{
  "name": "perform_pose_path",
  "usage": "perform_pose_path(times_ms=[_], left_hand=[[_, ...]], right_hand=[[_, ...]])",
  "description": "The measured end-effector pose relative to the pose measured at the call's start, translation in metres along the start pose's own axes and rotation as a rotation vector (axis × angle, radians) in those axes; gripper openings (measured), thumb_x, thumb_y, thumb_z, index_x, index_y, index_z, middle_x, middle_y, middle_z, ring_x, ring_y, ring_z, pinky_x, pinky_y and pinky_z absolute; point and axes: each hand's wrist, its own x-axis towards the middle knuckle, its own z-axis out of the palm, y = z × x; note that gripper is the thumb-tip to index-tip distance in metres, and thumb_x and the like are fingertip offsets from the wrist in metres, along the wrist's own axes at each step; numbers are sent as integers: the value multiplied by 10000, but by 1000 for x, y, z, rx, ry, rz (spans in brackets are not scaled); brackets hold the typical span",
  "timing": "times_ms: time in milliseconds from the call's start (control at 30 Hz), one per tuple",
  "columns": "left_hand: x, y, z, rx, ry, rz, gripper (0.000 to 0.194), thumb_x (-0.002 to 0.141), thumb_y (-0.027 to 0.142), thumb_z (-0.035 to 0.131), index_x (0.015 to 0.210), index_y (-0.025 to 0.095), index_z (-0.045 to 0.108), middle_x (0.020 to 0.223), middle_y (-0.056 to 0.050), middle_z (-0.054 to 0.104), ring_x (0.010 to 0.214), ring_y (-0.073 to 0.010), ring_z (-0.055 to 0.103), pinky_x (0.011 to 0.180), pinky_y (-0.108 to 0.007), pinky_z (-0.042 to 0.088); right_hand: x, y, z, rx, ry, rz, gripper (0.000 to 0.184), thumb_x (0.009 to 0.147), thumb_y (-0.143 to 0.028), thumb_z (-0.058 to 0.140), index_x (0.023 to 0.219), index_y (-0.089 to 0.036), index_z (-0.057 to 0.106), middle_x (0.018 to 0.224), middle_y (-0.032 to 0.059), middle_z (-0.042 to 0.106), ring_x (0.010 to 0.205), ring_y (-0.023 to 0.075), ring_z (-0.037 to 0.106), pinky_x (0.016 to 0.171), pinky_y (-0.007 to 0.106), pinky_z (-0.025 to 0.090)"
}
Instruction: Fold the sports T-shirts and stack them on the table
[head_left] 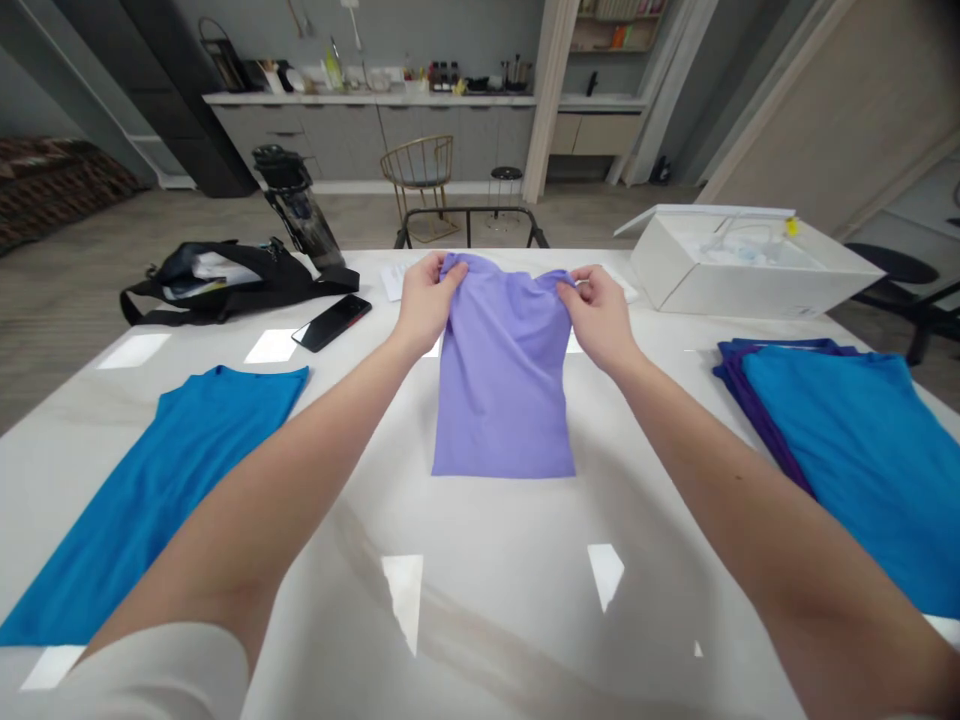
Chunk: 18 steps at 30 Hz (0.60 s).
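A lavender garment (504, 380), perhaps a sleeveless top, hangs between my two hands over the white table. My left hand (430, 300) pinches its upper left corner between thumb and fingers. The upper right corner is gripped the same way by my right hand (600, 310). Its top edge sags a little in the middle, and its lower edge is straight. On the left, partly behind my forearm, lies a blue sleeveless top (187, 450). To the right is a stack of folded garments (855, 430), bright blue uppermost, with purple and dark blue beneath.
A phone (332, 322), a black bag (225, 280) and a dark bottle (300, 205) are at the table's far left. An open white box (750, 265) stands far right. Beyond the table (480, 620) are chairs and a kitchen counter (375, 98).
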Motion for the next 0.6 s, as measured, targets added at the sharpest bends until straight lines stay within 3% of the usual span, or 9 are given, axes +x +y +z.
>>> perform_pose_path(times_ms=[67,133,233,300,367,467,600], left_hand=[[16,-21,6,167,73,-101,242,946,280,608,1159,165,617,1073,-84,682,1085,-234,650,991,-383,517],[13,-40,11,397,106,-137,377,933,219,594,1301,145,563,1267,-159,635,1246,-289,595,1103,-457,452],[-13,-52,21,675,-42,58,492,944,160,509,1436,141,494,1492,-205,503,1411,-311,477,1210,-495,341],[-29,-52,30,759,-206,198,493,985,161,404,1471,160,488,1547,-178,477,1446,-280,449,1231,-478,320],[-38,-54,39,821,-348,202,497,1030,220,326,1500,176,481,1573,-152,476,1462,-259,439,1234,-476,320],[-38,-66,41,950,-504,10,544,1067,399,281,1546,208,456,1631,-125,425,1523,-283,363,1254,-543,262],[-27,-80,27,1091,-497,-188,633,1045,541,275,1604,262,378,1712,-88,259,1588,-338,198,1257,-662,123]], right_hand=[[21,20,18,-129,-6,78,280,989,-478,529,1071,-218,595,745,-4,574,719,186,562,697,314,466],[26,38,39,-356,-59,197,347,982,-452,540,1190,-182,608,1004,107,676,948,268,622,844,412,505],[10,49,67,-632,-149,182,454,1001,-378,482,1396,-161,545,1412,221,561,1272,372,522,1010,558,452],[-3,48,82,-669,-201,44,471,1039,-326,371,1463,-173,510,1518,206,497,1368,349,463,1085,557,407],[-10,46,94,-642,-297,-49,498,1065,-314,285,1506,-199,486,1573,162,470,1426,303,430,1152,542,353],[-7,52,102,-642,-472,-23,535,1089,-381,227,1567,-262,436,1647,89,401,1510,281,342,1222,624,209],[9,67,94,-694,-556,102,593,1085,-513,200,1621,-309,353,1716,49,245,1579,313,182,1221,701,105]])
